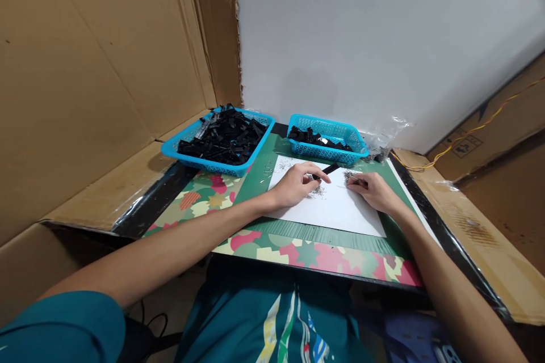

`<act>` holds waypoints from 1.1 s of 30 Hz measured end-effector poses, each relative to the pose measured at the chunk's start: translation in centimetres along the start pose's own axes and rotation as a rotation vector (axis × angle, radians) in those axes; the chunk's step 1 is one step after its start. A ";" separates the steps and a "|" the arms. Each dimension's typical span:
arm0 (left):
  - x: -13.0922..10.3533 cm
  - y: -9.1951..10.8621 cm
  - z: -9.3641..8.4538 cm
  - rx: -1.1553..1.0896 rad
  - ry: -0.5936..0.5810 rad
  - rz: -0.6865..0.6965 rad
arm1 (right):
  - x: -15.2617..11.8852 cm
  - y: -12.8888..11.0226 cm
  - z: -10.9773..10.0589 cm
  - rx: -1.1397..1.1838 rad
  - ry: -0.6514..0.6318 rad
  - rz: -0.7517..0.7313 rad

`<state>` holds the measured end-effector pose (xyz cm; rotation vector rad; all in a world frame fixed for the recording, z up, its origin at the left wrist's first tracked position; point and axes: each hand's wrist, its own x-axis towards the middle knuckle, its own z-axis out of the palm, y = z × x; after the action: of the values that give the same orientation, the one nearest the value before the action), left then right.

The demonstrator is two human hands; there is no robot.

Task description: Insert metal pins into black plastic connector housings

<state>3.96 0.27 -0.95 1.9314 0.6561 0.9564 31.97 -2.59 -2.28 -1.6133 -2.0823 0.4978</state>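
Note:
Between the thumb and fingers of my left hand [296, 184] is a short black strip [331, 168], its free end pointing up and to the right. A heap of tiny silvery metal pieces [317, 191] lies on the white sheet [340, 212] just below those fingers. My right hand [372, 190] is closed in a pinch at the sheet's right part, beside a second small pile of metal bits [348, 176]. What its fingertips hold, if anything, is too small to make out. More metal bits [286, 165] are scattered near the sheet's upper left corner.
A large blue basket [232, 170] heaped with black strips [230, 133] stands at the back left. Behind the sheet sits a smaller blue basket [323, 153] with fewer black pieces. A clear plastic bag [383, 139] lies right of it. Cardboard walls [106, 39] flank the table.

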 end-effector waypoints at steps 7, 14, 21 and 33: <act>-0.1 0.4 0.1 -0.036 -0.017 -0.022 | -0.2 -0.6 0.1 0.017 -0.005 -0.035; 0.0 0.2 0.5 -0.016 -0.025 -0.036 | -0.8 -3.4 -0.2 0.423 -0.011 -0.097; 0.0 0.1 1.1 0.100 0.081 -0.005 | -0.7 -5.2 2.4 0.731 -0.132 0.012; -0.2 0.5 1.2 -0.102 0.040 -0.120 | -0.7 -5.9 2.9 0.992 -0.081 0.024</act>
<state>4.93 -0.67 -1.02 1.7670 0.7235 0.9376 25.78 -4.71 -1.58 -1.0099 -1.4369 1.3463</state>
